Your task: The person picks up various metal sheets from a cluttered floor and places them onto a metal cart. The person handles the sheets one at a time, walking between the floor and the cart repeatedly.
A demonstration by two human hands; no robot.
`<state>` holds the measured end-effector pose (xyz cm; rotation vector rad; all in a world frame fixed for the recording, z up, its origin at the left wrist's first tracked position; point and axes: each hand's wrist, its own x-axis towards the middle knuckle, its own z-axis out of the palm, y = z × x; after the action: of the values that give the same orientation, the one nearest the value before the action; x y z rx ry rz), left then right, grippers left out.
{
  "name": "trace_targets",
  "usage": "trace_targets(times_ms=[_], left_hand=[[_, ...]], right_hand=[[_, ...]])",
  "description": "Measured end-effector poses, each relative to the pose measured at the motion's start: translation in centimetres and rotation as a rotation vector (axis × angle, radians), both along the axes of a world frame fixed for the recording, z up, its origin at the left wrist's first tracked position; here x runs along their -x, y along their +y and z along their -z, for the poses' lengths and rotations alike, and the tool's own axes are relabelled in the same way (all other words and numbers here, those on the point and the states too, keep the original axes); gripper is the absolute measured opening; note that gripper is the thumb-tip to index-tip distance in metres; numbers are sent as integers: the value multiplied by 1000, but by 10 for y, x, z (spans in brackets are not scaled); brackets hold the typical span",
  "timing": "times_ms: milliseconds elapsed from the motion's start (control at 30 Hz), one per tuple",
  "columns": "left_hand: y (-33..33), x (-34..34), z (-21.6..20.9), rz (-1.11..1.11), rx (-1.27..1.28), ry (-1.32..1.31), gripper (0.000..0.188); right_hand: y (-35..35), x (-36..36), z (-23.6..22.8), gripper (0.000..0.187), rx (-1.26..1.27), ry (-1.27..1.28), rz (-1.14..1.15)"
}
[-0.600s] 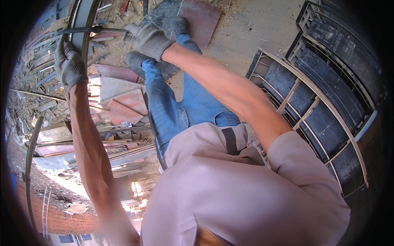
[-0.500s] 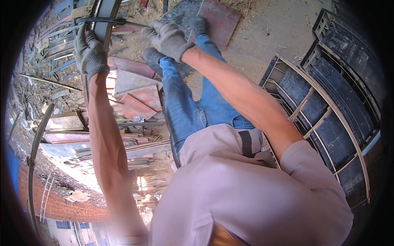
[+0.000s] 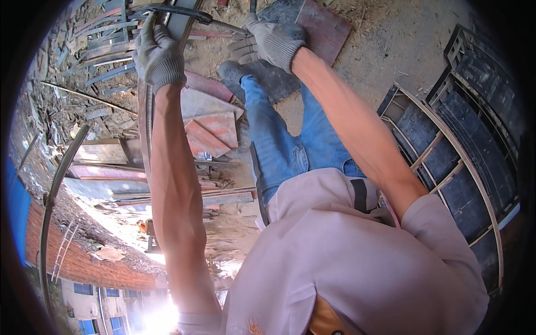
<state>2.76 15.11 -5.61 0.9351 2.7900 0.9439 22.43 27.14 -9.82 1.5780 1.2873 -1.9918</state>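
A dark metal screw clamp (image 3: 181, 10) lies across a long grey board (image 3: 181, 28) at the upper left. Its threaded rod points right. My left hand (image 3: 160, 58), in a grey knit glove, is closed at the clamp's left end, its fingers bent over the board's edge; the palm side is hidden. By the rod's outer end, my gloved right hand (image 3: 273, 43) has its fingers stretched out and apart, close to the rod. Whether it touches the rod is hard to see.
Red and grey panels (image 3: 209, 134) and wood strips (image 3: 106, 64) lie scattered on the left. A red panel (image 3: 324, 28) lies beyond my feet. Dark framed curved panels (image 3: 469, 190) stand at right. A curved dark bar (image 3: 53, 195) rises at far left.
My view has shifted, so hands, clamp and board appear farther right and slightly higher. The right hand's fingers have spread from the rod's end. The left hand stays at the clamp.
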Motion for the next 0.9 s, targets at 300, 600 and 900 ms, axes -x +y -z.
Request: trace_targets(times_ms=[300,600,900], left_hand=[[-2,2,4,-47,19,-129,33],[3,-5,-13,-37,97,-85,35],[5,-4,-17,-30,152,-15,35]], right_hand=[[-16,19,19,48,-1341,454,-340],[-25,61,26,53,-744,-217,-161],[-71,48,-13,44,-300,163,656]])
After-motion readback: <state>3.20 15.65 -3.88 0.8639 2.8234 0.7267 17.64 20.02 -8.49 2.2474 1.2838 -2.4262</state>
